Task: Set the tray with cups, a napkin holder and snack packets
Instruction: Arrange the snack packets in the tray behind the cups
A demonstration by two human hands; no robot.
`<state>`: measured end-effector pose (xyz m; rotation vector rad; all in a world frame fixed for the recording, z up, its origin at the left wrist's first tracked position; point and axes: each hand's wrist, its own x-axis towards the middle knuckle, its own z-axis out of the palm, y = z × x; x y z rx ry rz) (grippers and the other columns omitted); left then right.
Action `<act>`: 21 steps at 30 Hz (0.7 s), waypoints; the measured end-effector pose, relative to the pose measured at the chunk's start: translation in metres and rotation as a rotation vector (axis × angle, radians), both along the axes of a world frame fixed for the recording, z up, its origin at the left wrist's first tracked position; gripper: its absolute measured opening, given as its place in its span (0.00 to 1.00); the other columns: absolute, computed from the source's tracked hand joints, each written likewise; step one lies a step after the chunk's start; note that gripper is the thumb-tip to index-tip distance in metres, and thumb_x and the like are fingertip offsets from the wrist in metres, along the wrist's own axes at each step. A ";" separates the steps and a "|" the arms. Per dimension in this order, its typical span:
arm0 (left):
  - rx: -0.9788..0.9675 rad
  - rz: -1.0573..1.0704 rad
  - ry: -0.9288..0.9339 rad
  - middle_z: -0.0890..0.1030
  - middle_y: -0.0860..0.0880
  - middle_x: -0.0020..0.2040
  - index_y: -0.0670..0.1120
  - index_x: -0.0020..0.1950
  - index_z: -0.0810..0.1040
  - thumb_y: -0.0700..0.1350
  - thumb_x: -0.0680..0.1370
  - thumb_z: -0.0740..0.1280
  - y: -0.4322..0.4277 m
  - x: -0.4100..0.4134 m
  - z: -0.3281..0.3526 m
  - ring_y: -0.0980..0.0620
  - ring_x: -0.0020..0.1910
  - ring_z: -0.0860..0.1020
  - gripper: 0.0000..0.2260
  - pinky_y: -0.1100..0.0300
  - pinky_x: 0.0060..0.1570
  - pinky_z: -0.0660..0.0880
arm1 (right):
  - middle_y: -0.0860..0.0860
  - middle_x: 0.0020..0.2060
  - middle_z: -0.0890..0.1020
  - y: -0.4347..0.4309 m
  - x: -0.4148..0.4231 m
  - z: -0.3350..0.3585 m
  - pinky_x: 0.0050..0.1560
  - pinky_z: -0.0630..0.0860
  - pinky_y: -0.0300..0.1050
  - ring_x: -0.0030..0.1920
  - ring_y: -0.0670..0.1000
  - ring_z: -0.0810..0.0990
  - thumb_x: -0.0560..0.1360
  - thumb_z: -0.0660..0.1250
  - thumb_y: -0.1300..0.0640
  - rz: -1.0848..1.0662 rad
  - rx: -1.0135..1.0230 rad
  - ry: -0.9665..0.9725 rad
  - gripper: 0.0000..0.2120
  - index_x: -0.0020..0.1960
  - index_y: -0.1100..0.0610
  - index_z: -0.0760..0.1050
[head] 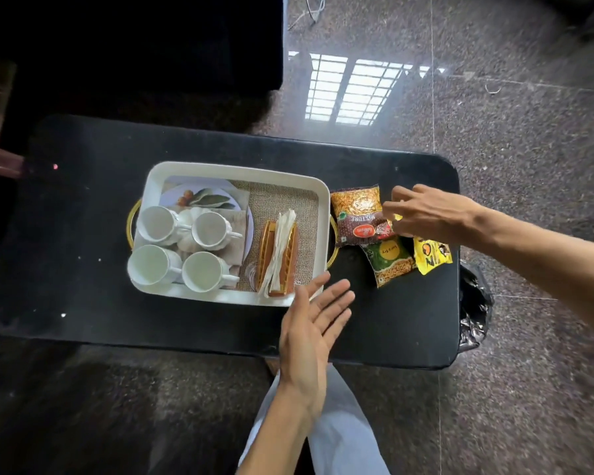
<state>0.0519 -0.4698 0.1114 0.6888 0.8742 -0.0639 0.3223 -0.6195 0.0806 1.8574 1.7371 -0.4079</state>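
Left hand (fingers straight) beside tray; right hand over snack packets.

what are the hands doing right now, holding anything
Left hand: open, fingers straight, holding nothing, by the tray corner.
Right hand: fingers bent over the packets; whether it grips one cannot be told.

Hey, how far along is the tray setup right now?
Done: four cups and the napkin holder sit in the tray. In hand: the right hand reaches over the red-brown packet, grip unclear; the left hand hovers open by the tray's near corner. Left: that packet, the green packet and the yellow packet lie on the table, outside the tray.
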 end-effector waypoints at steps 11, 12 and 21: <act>0.058 -0.044 -0.029 0.84 0.45 0.65 0.47 0.71 0.76 0.57 0.81 0.61 0.008 0.056 0.010 0.48 0.65 0.83 0.22 0.50 0.69 0.73 | 0.43 0.49 0.81 -0.065 0.037 0.065 0.39 0.75 0.49 0.49 0.53 0.75 0.74 0.62 0.56 -0.081 0.238 0.148 0.06 0.40 0.48 0.75; 0.111 -0.078 -0.037 0.85 0.46 0.64 0.48 0.70 0.77 0.56 0.81 0.63 0.008 0.059 0.010 0.49 0.64 0.83 0.20 0.51 0.68 0.74 | 0.41 0.48 0.81 -0.070 0.039 0.070 0.39 0.74 0.48 0.50 0.52 0.74 0.71 0.66 0.58 -0.112 0.262 0.169 0.06 0.39 0.47 0.73; 0.773 -0.490 -0.303 0.69 0.59 0.78 0.58 0.77 0.67 0.57 0.73 0.74 0.038 0.072 0.016 0.59 0.78 0.65 0.34 0.57 0.77 0.65 | 0.35 0.45 0.77 -0.038 0.020 0.122 0.47 0.58 0.43 0.54 0.47 0.72 0.67 0.75 0.54 -0.427 0.607 0.222 0.18 0.51 0.41 0.72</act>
